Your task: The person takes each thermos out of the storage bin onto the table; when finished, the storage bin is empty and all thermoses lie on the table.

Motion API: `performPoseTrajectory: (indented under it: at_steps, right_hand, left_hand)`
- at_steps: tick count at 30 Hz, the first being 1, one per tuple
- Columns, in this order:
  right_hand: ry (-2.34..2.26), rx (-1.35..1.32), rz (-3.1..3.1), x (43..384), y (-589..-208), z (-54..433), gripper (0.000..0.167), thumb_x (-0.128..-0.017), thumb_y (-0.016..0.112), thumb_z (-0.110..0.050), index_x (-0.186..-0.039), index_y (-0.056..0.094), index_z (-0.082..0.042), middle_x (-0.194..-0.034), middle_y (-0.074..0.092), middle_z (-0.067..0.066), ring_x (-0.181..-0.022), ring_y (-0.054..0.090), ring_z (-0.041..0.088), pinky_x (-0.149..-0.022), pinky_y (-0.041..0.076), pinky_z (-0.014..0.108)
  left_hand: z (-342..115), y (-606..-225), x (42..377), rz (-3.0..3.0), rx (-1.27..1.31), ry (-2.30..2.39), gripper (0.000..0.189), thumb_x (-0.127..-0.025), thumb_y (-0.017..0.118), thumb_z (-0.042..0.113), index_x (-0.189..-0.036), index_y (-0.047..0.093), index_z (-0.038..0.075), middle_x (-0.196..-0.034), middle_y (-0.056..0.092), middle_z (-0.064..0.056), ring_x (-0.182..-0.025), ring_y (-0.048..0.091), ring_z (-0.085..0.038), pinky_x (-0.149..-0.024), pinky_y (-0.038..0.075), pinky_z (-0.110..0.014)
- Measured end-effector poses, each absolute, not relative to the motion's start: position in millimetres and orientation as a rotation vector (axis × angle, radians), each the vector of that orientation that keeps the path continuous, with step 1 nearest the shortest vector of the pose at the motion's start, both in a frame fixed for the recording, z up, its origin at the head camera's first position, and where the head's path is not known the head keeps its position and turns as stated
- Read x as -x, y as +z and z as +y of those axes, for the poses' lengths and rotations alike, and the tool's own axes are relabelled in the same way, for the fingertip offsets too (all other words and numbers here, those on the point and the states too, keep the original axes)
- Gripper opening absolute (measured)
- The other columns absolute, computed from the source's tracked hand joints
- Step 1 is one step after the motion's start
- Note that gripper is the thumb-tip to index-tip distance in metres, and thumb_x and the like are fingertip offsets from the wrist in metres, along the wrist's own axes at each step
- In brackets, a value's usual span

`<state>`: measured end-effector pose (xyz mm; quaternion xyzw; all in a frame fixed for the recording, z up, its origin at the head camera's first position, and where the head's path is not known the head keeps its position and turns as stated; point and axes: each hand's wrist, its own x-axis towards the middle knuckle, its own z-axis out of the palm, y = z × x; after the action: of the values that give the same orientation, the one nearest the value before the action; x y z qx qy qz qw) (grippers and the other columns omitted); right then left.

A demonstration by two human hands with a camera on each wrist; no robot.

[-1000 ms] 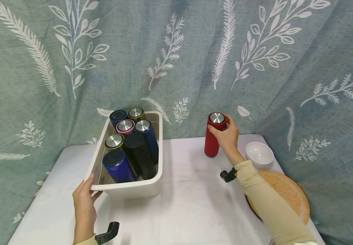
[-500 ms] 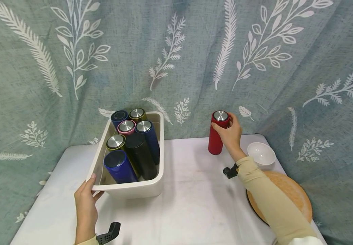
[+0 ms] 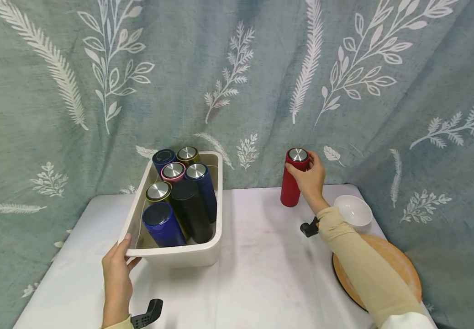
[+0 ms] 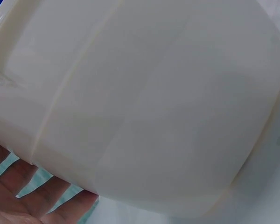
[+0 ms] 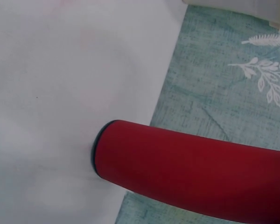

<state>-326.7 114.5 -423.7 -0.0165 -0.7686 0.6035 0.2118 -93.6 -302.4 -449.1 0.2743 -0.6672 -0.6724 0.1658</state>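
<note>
In the head view my right hand (image 3: 312, 180) grips a red thermos flask (image 3: 290, 187) near its silver-topped lid, thumb on one side and fingers round the other. The flask is upright at the back of the table; its dark base shows in the right wrist view, where the red body (image 5: 177, 168) fills the lower right. My left hand (image 3: 117, 278) holds the near left corner of a white plastic bin (image 3: 216, 246), thumb over the rim and fingers beneath. Inside the bin stand several flasks, among them a black flask (image 3: 192, 210), a blue flask (image 3: 165, 228) and a navy flask (image 3: 204, 192).
Beyond my right forearm a white bowl (image 3: 354, 210) stands at the table's right edge, with a round orange-brown board (image 3: 389, 256) in front of it, partly hidden by the sleeve. A patterned green curtain (image 3: 237, 91) hangs behind the white table (image 3: 257, 274).
The red flask and my right hand have shifted slightly right and back, mostly in the first half second. My left hand keeps its hold on the bin. The whole head view has drifted a little.
</note>
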Motion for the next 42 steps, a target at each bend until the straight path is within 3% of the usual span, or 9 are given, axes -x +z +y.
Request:
performPoseTrajectory:
  at_steps: [20,42]
  right_hand:
    - [1.699,0.052,-2.148,330.1,-422.3,120.8,0.074,-0.083,0.081,-0.025,-0.145,0.046,-0.007,-0.146,0.054,0.017,-0.135,0.053,0.031,-0.110,0.048,0.045]
    - [1.682,0.057,-2.211,323.9,-416.3,121.9,0.082,-0.086,0.081,-0.025,-0.153,0.037,-0.006,-0.154,0.046,0.015,-0.142,0.046,0.032,-0.117,0.041,0.042]
  left_hand:
    - [-300.4,-446.9,91.4,-1.931,-0.730,-1.855,0.063,-0.104,0.046,0.046,-0.150,0.044,0.002,-0.159,0.037,-0.023,-0.145,0.038,-0.047,-0.069,0.048,-0.004]
    - [-300.3,-449.2,92.0,-1.948,-0.742,-1.875,0.064,-0.104,0.045,0.047,-0.151,0.042,0.003,-0.160,0.036,-0.022,-0.145,0.038,-0.045,-0.070,0.047,-0.005]
